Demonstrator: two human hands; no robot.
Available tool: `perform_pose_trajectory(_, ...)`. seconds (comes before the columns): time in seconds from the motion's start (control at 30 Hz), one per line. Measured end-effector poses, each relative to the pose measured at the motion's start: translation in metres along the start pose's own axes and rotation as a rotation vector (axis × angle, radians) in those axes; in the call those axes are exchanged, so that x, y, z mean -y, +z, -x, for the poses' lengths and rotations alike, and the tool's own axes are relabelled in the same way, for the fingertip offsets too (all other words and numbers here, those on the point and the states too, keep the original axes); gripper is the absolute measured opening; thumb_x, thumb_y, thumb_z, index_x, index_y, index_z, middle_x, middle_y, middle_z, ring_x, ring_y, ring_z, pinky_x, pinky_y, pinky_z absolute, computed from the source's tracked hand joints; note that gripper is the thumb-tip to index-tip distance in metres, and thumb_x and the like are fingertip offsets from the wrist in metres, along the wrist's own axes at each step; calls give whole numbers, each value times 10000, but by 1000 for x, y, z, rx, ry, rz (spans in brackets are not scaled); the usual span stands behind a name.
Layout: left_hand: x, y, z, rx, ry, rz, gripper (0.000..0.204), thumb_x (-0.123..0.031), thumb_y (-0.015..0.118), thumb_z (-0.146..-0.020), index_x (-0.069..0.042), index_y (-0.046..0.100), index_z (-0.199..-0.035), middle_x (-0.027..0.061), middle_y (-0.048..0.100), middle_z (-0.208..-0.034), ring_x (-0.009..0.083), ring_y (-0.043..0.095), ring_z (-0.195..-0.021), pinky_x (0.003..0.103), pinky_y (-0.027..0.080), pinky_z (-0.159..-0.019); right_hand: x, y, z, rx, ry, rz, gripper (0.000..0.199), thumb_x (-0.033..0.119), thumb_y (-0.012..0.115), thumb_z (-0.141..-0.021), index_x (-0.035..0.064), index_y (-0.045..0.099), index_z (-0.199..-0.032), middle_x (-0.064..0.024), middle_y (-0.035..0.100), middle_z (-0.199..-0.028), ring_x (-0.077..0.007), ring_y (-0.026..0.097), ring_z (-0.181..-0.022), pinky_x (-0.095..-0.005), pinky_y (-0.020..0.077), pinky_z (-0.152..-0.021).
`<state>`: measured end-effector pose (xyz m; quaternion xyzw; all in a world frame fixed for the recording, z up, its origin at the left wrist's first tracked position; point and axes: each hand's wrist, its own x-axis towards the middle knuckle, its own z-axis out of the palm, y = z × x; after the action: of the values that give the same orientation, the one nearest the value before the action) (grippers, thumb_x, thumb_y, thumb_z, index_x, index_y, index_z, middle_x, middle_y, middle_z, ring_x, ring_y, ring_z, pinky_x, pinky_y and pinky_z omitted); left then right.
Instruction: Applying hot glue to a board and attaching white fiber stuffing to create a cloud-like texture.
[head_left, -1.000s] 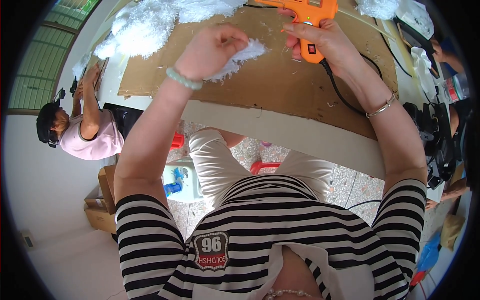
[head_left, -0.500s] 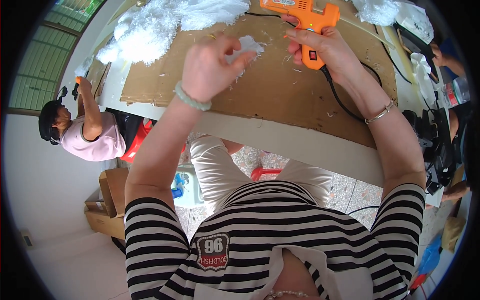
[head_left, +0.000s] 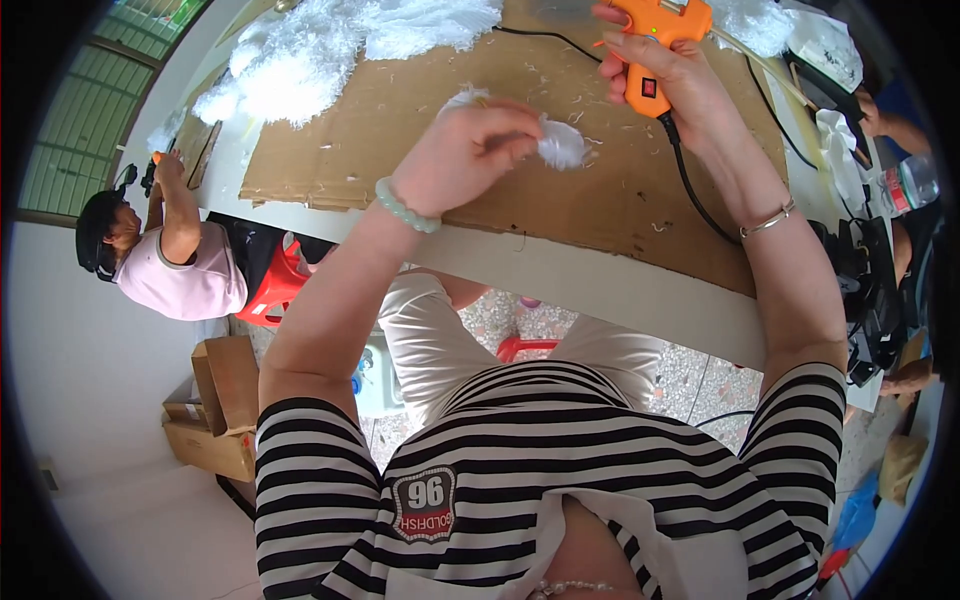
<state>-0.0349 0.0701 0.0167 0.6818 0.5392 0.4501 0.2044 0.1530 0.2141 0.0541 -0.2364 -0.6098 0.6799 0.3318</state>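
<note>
My right hand is wrapped round the grip of an orange hot glue gun, whose upper end runs out of the picture at the top. A black cord hangs from the bottom of its grip. Left of it, my left hand is closed over the cardboard, with thumb and fingers pinched on a small white fluffy piece. The piece sticks out to the right of the fingertips, and more white fluff shows behind the knuckles. How the fingers grip it is partly hidden.
A brown cardboard sheet dotted with white threads covers much of the white table. Piles of white fluff lie at the far left and far right. Black cords cross the right side. Co-workers sit left, in a pink shirt, and right, near a plastic bottle.
My left hand has moved right and slightly nearer, and the white piece now shows at its fingertips. My right hand has shifted right and a little farther away with the glue gun.
</note>
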Motion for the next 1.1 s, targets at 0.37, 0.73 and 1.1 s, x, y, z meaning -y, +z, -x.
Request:
perform_pose_trajectory(0.37,-40,-22,27,-100,141,-448,222,-72,731,-692,-41,635,-891,115,625,-963,300,602,-846,348,491,-737,-9,0,6,36,23,60,349,234,629,-850,80,590,-1161,-18,611,-755,-86,576,-645,-229,489,-605)
perform_pose_trajectory(0.73,-16,-17,22,-105,-89,-291,71,-47,606,-810,-11,618,-871,119,613,-798,319,588,-711,360,474,-634,-15,3,6,109,17,7,357,229,639,-842,82,593,-1164,-23,614,-784,-91,581,-640,-234,498,-598)
perform_pose_trajectory(1.1,-6,-46,13,-275,-45,-729,183,-201,657,-803,-20,648,-835,130,641,-773,316,596,-732,396,472,-653,-14,0,5,161,42,-25,346,205,632,-839,66,591,-1153,-26,602,-792,-102,581,-627,-247,500,-582)
